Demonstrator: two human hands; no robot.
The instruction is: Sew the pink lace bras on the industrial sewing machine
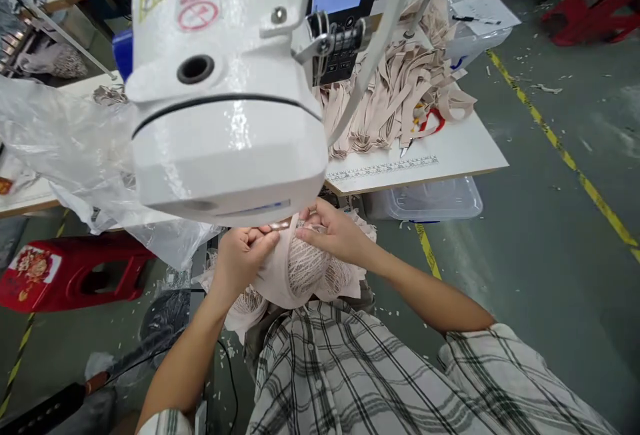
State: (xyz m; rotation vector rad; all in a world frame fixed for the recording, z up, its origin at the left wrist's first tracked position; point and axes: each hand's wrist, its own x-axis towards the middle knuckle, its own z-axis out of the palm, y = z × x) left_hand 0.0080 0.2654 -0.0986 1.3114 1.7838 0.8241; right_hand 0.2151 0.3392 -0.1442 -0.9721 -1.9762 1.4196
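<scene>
Plaid shirt (350,375) fills the bottom of the view, right up close, with both forearms reaching out of it toward the machine.

Going left to right: over on the far left there's a red plastic stool (75,275) on the floor, and above it a big sheet of clear plastic (60,142) spilling off the table edge. Then the white sewing machine head (225,122) hangs over everything in the middle. Just under its front edge the left hand (240,258) has its fingers pressed together, pinching the top edge of a beige lace bra piece (305,272). That piece sits in the lap area, bunched between both hands, right below the machine. The right hand (337,235) pinches the same edge from the other side, fingertips nearly touching the left ones, with what looks like a small strap or trim end between them, hard to say exactly.

Further right on the table (450,148): a heap of beige straps (400,88), red-handled scissors (425,130) and a printed ruler strip along the edge. A clear plastic bin (430,198) sits under it.

Looks to me like the lining-up step, edges being matched before stitching. Next move probably needs both pinches held steady while the seam goes under the needle.
</scene>
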